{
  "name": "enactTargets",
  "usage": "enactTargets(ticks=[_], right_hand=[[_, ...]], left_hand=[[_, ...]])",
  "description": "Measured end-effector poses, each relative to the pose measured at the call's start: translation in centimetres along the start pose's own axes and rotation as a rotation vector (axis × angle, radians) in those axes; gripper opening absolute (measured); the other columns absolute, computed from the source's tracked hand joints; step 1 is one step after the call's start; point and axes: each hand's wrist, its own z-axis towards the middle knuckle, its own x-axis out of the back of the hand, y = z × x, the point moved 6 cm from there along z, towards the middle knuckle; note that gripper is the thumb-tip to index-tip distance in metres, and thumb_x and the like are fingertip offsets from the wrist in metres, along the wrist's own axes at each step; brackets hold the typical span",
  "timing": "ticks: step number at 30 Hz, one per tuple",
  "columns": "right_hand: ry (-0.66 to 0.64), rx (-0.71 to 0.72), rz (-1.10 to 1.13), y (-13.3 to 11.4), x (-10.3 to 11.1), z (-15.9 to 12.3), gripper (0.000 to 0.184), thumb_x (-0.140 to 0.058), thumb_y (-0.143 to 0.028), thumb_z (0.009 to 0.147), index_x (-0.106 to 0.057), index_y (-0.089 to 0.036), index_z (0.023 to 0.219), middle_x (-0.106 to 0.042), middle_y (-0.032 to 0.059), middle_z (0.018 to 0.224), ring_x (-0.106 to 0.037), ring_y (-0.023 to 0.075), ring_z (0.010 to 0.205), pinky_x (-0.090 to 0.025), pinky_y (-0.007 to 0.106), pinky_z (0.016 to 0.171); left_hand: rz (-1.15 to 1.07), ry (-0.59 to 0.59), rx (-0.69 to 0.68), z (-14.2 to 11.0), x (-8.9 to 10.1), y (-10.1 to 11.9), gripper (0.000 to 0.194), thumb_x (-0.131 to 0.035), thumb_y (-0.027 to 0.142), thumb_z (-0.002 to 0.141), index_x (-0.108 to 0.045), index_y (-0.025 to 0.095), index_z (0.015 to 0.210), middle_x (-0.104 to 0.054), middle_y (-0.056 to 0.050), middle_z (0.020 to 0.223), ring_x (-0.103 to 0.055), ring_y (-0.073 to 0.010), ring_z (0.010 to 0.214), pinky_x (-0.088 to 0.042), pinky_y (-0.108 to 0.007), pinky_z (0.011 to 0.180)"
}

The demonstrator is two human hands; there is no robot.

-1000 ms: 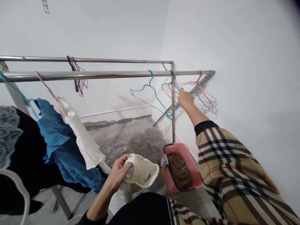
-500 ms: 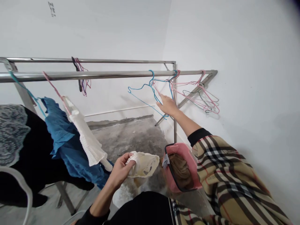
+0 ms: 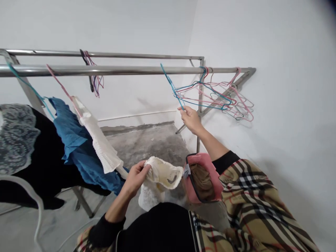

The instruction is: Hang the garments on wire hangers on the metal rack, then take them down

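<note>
My left hand (image 3: 136,176) is closed on a cream knitted garment (image 3: 160,178) held low in front of me. My right hand (image 3: 191,119) reaches up and pinches the lower end of a blue wire hanger (image 3: 183,92), which tilts against the front steel rail (image 3: 105,70). A bunch of pink, blue and dark wire hangers (image 3: 231,99) hangs at the rail's right end.
A blue garment (image 3: 76,147) and a white knitted one (image 3: 101,147) hang on the rail's left, beside black lace clothing (image 3: 23,150). Several hangers (image 3: 94,78) hang on the rear rail. A pink basket (image 3: 203,178) with brown cloth stands by the wall.
My right hand left the hanger bunch at the rail's end, moved left and took hold of the blue hanger, tilting it. The left hand kept the cream garment.
</note>
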Motion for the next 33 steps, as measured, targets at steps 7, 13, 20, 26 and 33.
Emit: enactTargets(ticks=[7, 13, 20, 26, 33], right_hand=[[0.024, -0.136, 0.409, 2.6, 0.9, -13.5, 0.030, -0.056, -0.051, 0.087, -0.057, -0.024, 0.100, -0.031, -0.0093, 0.054, -0.029, 0.0068, 0.041, -0.029, 0.021, 0.042], [0.043, -0.256, 0.545, 6.0, 2.3, -22.1, 0.031, -0.067, -0.040, 0.082, -0.061, -0.027, 0.110, -0.042, -0.0076, 0.058, -0.034, 0.0068, 0.044, -0.029, 0.020, 0.041], [-0.140, -0.347, 0.175, 4.5, 3.3, -25.2, 0.027, -0.057, -0.042, 0.087, -0.075, -0.023, 0.095, -0.055, -0.0023, 0.052, -0.047, 0.0110, 0.043, -0.039, 0.025, 0.043], [-0.070, -0.279, 0.054, 3.4, 1.9, -24.7, 0.021, -0.060, -0.038, 0.084, -0.077, -0.025, 0.082, -0.076, 0.0057, 0.092, -0.071, 0.0228, 0.082, -0.057, 0.035, 0.073], [-0.053, -0.281, -0.022, 3.8, 0.7, -24.5, 0.026, -0.056, -0.040, 0.088, -0.076, -0.024, 0.094, -0.072, 0.0024, 0.068, -0.070, 0.0225, 0.074, -0.055, 0.032, 0.064]], left_hand=[[-0.143, 0.132, -0.013, 2.2, 1.7, 0.1, 0.048, -0.080, 0.052, 0.059, -0.071, 0.013, 0.086, -0.069, -0.001, 0.069, -0.059, -0.0133, 0.062, -0.046, -0.023, 0.062], [-0.213, 0.141, 0.000, 3.3, 1.7, 0.5, 0.044, -0.082, 0.046, 0.058, -0.070, 0.013, 0.085, -0.068, -0.001, 0.066, -0.058, -0.0122, 0.058, -0.046, -0.023, 0.060], [-0.087, 0.139, -0.068, 4.8, 1.5, 0.7, 0.044, -0.079, 0.051, 0.061, -0.070, 0.013, 0.080, -0.066, -0.001, 0.064, -0.054, -0.0113, 0.056, -0.043, -0.023, 0.056], [0.174, 0.121, -0.191, 4.9, 0.7, 0.4, 0.034, -0.069, 0.046, 0.074, -0.073, 0.014, 0.083, -0.068, -0.001, 0.074, -0.056, -0.0127, 0.065, -0.043, -0.022, 0.062], [0.419, 0.220, -0.263, 4.2, 1.0, 0.1, 0.027, -0.065, 0.038, 0.077, -0.075, 0.015, 0.086, -0.072, -0.001, 0.079, -0.061, -0.0164, 0.073, -0.044, -0.023, 0.069]])
